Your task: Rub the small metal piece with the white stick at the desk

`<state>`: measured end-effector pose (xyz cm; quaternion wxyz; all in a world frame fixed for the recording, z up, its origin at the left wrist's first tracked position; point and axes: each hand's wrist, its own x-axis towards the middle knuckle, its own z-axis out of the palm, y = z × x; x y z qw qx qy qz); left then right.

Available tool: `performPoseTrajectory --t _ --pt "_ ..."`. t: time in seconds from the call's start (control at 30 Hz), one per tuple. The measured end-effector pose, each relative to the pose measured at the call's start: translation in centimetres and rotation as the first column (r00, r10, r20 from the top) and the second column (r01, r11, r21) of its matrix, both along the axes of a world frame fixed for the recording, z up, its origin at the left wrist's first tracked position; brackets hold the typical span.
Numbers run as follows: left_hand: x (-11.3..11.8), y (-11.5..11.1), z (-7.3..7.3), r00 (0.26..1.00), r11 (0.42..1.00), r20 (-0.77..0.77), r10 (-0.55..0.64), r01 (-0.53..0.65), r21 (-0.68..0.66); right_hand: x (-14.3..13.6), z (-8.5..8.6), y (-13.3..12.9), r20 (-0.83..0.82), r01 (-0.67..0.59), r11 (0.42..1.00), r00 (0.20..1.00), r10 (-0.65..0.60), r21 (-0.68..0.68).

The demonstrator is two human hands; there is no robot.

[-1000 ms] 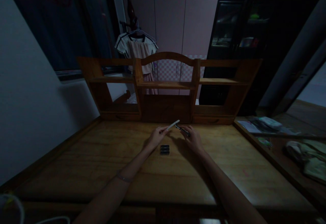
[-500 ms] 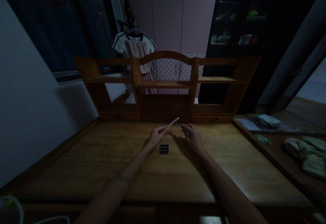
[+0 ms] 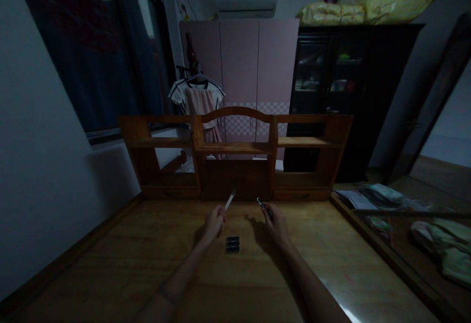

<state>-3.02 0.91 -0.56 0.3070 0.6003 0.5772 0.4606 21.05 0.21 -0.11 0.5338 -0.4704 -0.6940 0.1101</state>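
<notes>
Dim desk (image 3: 147, 249): we've left hand (image 3: 213, 222) wrapped round the stick (image 3: 229, 200), right hand (image 3: 276, 224) pinching the tool (image 3: 262, 205). Stick slants forward-right, tip left of tool, apart.

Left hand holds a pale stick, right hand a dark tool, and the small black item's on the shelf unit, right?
Wrong spot: the head view shows the small black item on the desktop. The left hand does hold the pale stick, the right hand the dark tool.
</notes>
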Motion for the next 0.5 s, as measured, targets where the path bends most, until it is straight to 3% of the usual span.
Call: performPoseTrajectory --t 0.17,0.33,0.4,0.5 --pt "-2.9 -3.7 -0.2 0.991 0.942 0.097 -0.089 0.115 -0.315 0.0 0.1 -0.2 -0.02 -0.013 1.0 1.0 0.013 -0.01" --pt "-6.4 -6.7 0.2 0.963 0.833 -0.162 -0.215 0.094 -0.545 0.2 0.1 -0.3 -0.027 -0.025 0.999 0.999 0.025 -0.021" --pt "-7.0 -7.2 0.9 0.912 0.848 -0.316 -0.262 0.061 -0.527 0.3 -0.1 -0.3 -0.029 -0.028 0.999 0.999 0.028 -0.014" --pt "-6.5 -7.9 2.0 0.819 0.974 -0.565 -0.095 -0.041 -0.222 0.3 -0.3 -0.3 -0.025 -0.009 1.0 1.0 0.009 -0.014"
